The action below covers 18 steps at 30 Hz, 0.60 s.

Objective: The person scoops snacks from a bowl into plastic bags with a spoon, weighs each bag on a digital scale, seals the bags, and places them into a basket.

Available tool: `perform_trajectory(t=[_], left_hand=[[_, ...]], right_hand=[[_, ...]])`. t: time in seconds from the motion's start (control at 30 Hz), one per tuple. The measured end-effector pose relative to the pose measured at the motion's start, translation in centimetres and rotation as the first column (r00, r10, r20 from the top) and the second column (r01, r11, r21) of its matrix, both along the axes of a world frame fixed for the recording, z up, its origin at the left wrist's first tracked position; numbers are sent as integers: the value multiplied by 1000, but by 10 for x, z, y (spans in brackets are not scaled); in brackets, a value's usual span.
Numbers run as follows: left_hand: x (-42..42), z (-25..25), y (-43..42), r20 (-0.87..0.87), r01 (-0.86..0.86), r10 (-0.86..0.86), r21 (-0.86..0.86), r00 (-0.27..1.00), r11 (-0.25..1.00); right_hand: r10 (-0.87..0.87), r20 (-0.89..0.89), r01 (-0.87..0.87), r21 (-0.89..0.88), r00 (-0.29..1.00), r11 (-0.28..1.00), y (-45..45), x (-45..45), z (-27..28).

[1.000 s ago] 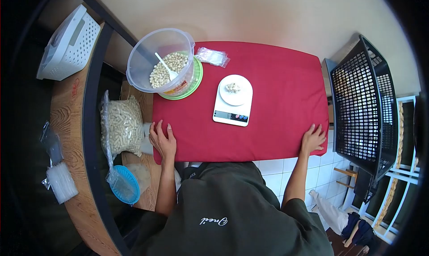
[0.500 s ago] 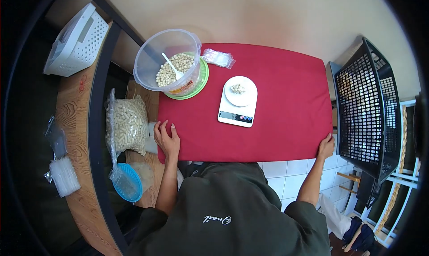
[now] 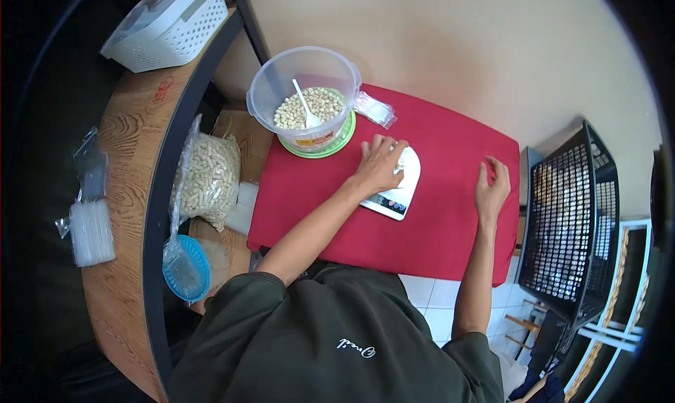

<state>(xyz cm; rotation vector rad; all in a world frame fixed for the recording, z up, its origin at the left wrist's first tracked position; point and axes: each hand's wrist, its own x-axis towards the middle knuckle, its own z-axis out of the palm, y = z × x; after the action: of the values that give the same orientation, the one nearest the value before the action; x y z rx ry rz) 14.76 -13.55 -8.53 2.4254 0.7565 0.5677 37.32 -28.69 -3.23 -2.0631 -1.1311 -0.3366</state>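
Note:
My left hand [image 3: 380,165] reaches over the white kitchen scale [image 3: 387,205], its fingers and thumb curled round a small heap of pale nuts [image 3: 400,167] on the round weighing plate. It covers most of the plate and part of the display. My right hand [image 3: 494,185] hovers over the right side of the red-covered table [image 3: 450,241], fingers apart and holding nothing. Behind my left hand stands a clear bucket [image 3: 260,97] of pale round nuts [image 3: 325,102], with a white spoon [image 3: 311,118] stuck in them. Its base rests on a green lid [image 3: 344,137].
Clear plastic packets [image 3: 375,110] lie beside the bucket. At left are a bag of pale snack-like pieces [image 3: 209,178], a blue basket [image 3: 186,269] and a wooden shelf [image 3: 126,143] with a white basket [image 3: 172,34]. A black crate [image 3: 562,220] stands right of the table.
My left hand has moved from the table's left edge onto the nuts on the scale. My right hand has let go of the right edge and risen over the table. The view has turned.

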Motion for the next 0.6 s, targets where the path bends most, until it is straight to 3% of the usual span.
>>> perform_trajectory(t=[0.03,0.1,0.23,0.4,0.5,0.53,0.6], left_hand=[[3,1,0,10,-17,17,6,1000,1000],[6,-1,-3,-99,-10,8,-16,995,1000],[12,-16,-5,-71,-69,68,-15,995,997],[6,-27,-9,158,-123,128,-36,979,992],[2,-30,-10,212,-112,134,-117,968,987],[0,-29,-11,273,-101,146,-173,951,980],[0,-34,-9,378,-58,173,-297,909,953]], right_hand=[[17,10,-17,6,1000,1000,17,-13,17],[231,-42,-230,34,972,973,48,-42,51],[443,-26,-443,-13,896,896,109,-86,99],[810,-107,-812,-188,577,553,190,-146,118],[938,-38,-815,-508,345,279,244,-180,101],[941,-40,-817,-509,336,270,261,-192,90],[967,-12,-611,-777,253,150,293,-213,68]])
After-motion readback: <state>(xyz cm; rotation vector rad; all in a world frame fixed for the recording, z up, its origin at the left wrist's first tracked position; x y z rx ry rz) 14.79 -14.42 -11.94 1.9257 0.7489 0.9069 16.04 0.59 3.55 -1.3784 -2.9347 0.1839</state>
